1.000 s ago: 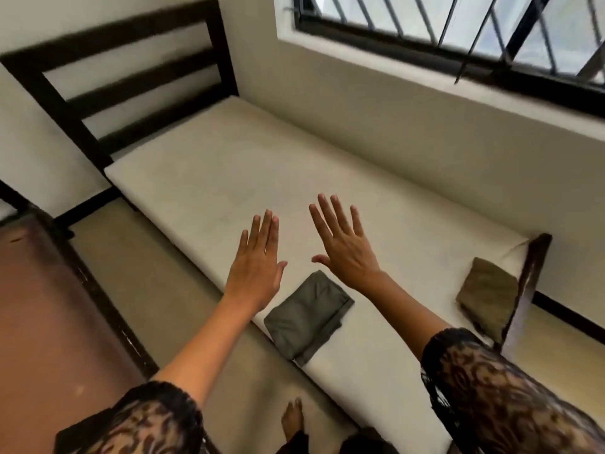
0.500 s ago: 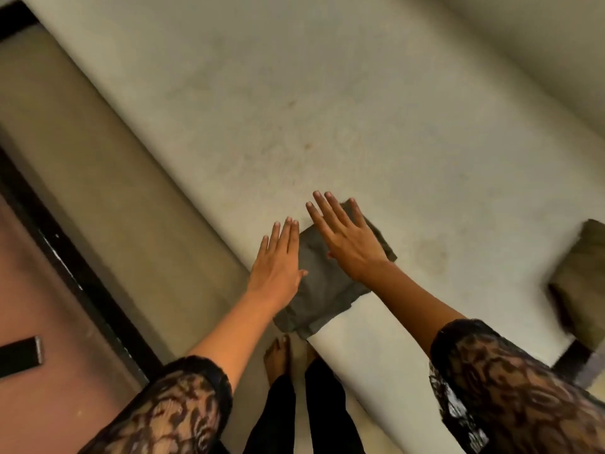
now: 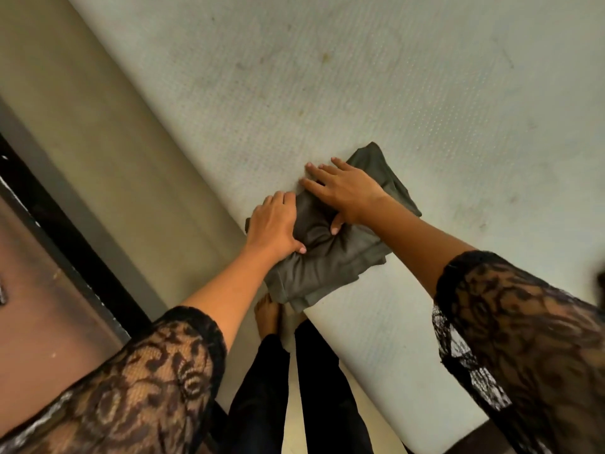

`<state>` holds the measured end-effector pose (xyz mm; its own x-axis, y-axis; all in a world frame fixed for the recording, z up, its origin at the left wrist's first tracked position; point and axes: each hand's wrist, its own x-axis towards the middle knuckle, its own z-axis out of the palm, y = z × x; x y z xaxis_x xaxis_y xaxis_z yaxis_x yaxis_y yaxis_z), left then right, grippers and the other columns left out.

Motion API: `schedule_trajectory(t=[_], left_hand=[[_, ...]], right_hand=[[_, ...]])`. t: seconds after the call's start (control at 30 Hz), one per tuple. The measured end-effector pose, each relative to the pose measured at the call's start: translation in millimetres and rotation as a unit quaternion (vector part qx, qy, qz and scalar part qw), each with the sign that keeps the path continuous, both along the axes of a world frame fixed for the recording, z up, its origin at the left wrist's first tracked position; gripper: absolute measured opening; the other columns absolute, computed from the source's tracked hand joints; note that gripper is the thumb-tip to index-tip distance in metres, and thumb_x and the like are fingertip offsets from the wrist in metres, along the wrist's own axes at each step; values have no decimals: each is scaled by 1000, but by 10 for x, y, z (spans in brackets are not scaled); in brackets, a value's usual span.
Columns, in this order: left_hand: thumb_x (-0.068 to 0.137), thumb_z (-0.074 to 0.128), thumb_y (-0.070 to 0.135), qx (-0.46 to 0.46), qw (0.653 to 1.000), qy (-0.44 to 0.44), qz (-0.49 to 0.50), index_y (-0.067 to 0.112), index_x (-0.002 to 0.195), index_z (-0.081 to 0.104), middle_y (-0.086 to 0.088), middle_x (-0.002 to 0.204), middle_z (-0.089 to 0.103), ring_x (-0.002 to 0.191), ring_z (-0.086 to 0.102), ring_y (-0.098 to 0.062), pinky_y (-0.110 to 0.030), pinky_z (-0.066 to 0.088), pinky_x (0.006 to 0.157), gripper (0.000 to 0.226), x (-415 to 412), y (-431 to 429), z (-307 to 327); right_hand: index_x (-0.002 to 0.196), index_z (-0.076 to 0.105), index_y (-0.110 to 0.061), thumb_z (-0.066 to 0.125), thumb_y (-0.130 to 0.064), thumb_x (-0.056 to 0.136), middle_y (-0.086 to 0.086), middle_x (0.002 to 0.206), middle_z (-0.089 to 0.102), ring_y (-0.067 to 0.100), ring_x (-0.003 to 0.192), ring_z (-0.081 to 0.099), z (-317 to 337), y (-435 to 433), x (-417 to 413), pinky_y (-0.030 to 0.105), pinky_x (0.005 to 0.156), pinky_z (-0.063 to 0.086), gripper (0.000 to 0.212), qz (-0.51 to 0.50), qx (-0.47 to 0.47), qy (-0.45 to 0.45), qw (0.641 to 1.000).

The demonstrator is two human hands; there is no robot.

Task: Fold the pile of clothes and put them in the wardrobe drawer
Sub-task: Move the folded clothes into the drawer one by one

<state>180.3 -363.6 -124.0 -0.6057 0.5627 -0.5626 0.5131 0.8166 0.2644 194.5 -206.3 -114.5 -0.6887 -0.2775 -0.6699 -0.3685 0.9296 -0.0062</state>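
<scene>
A folded grey-green garment (image 3: 334, 267) lies at the near edge of the pale mattress (image 3: 360, 77), one corner hanging over the side. My left hand (image 3: 275, 224) grips its left end, fingers curled over the edge and thumb dug into the cloth. My right hand (image 3: 347, 191) lies over its far part, fingertips reaching the mattress beyond it, thumb pinching the fabric. The cloth bunches up between the two thumbs. No drawer or wardrobe is in view.
A strip of beige floor (image 3: 98, 126) runs between the mattress and a dark-framed brown surface (image 3: 39, 322) at the left. My bare feet (image 3: 266, 317) and dark trouser legs stand right against the mattress side.
My view has dropped from the whole bed down to the garment. Both hands came down from the air onto the folded garment and closed on it, wrinkling its middle.
</scene>
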Motion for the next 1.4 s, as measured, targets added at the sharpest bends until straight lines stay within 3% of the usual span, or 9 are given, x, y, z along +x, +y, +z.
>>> schedule_trajectory(t=[0.2, 0.27, 0.33, 0.43, 0.6, 0.7, 0.87, 1.0, 1.4], left_hand=[[73, 72, 41, 26, 999, 29, -3, 9, 118, 43, -8, 122, 47, 112, 46, -25, -35, 36, 89, 63, 108, 1, 57], [76, 64, 43, 48, 998, 7, 35, 10, 113, 45, -8, 116, 53, 108, 50, -27, -36, 37, 87, 53, 107, -2, 95], [77, 64, 43, 53, 996, -28, 68, 11, 112, 48, -7, 109, 58, 101, 55, -27, -35, 38, 81, 50, 69, 2, 146], [74, 71, 40, 16, 998, -56, 33, 15, 110, 57, -6, 106, 56, 98, 56, -26, -31, 38, 73, 45, 34, 36, 241], [77, 62, 15, 51, 997, 31, -50, 11, 101, 58, -7, 104, 50, 95, 50, -25, -30, 34, 68, 25, 211, 169, 596], [60, 67, -6, 149, 972, 106, -150, 2, 98, 59, -15, 93, 62, 87, 60, -36, -40, 48, 74, 40, 351, 328, 1018], [62, 68, -12, 268, 880, 267, -286, -4, 102, 64, -23, 98, 68, 90, 66, -41, -48, 52, 81, 41, 318, 783, 2011], [75, 57, -6, 365, 784, 346, -362, 1, 120, 60, -20, 111, 66, 99, 64, -38, -46, 50, 88, 46, 305, 1098, 2867], [78, 58, -4, 567, 516, 376, -521, 4, 125, 57, -16, 119, 63, 104, 62, -35, -50, 42, 98, 48, 1491, 1783, 5102]], right_hand=[[120, 48, -4, 77, -46, 66, 14, 109, 59, 31, 108, 54, 19, -8, 133, 42, 113, 20, 74, 0, -32, 92, 995], [93, 62, -1, 88, -43, 48, 14, 81, 63, 32, 79, 61, 26, 9, 191, 42, 89, 48, 67, -9, -49, 121, 991], [77, 63, -2, 92, -35, 42, 13, 69, 60, 29, 63, 58, 47, 19, 267, 30, 52, 45, 57, -38, -85, 127, 988], [77, 61, -3, 87, -20, 51, 14, 76, 57, 28, 64, 55, 147, 44, 417, 22, 41, 26, 41, -38, -135, 171, 975], [94, 56, -4, 68, -10, 75, 16, 92, 64, 29, 71, 59, 362, 132, 894, 33, 44, 46, 24, -63, -149, 242, 957], [99, 47, -6, 67, -5, 71, 18, 107, 67, 30, 78, 64, 812, 289, 1233, 33, 54, 47, 34, -103, -108, 309, 939], [104, 43, -6, 52, -1, 85, 20, 122, 60, 35, 111, 60, 1865, 557, 1565, 50, 100, 43, 21, -170, -31, 453, 875], [134, 39, 0, 38, -2, 95, 20, 132, 53, 37, 122, 50, 2701, 698, 1835, 46, 102, 42, 39, -208, 52, 532, 819], [131, 50, -7, 45, -5, 97, 18, 127, 57, 35, 118, 55, 4894, 444, 3510, 46, 98, 46, 34, -266, 330, 626, 655]])
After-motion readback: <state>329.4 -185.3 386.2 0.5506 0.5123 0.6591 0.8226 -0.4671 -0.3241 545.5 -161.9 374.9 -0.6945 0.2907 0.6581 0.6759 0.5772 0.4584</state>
